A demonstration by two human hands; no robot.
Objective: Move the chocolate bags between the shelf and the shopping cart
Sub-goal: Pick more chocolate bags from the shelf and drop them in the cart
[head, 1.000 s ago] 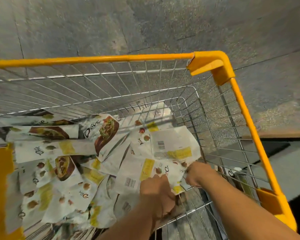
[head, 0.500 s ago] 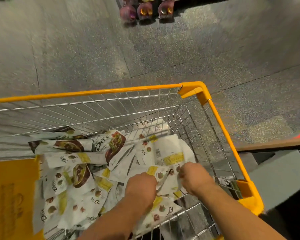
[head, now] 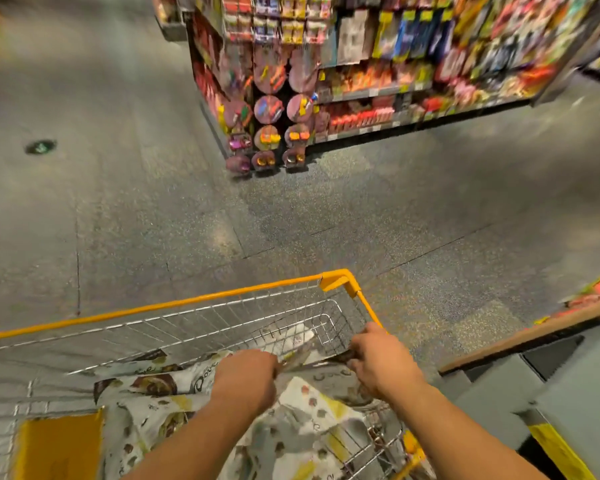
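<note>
A wire shopping cart [head: 194,301] with a yellow rim fills the lower left. Inside lies a heap of white chocolate bags [head: 312,410] printed with brown chocolates and yellow patches. My left hand [head: 246,379] and my right hand [head: 381,362] are both over the right part of the heap, fingers closed on a bundle of chocolate bags [head: 297,356] held between them, a little above the rest. How many bags the bundle holds is hidden by blur.
A grey speckled floor [head: 118,209] stretches ahead. Across the aisle stands a shelf unit [head: 378,81] packed with colourful goods. At the right edge a low grey shelf base with a wooden lip [head: 520,337] sits close beside the cart.
The view has tilted up from the cart to the aisle and far shelf. Both hands have closed on bags and lifted them toward the cart's right rim.
</note>
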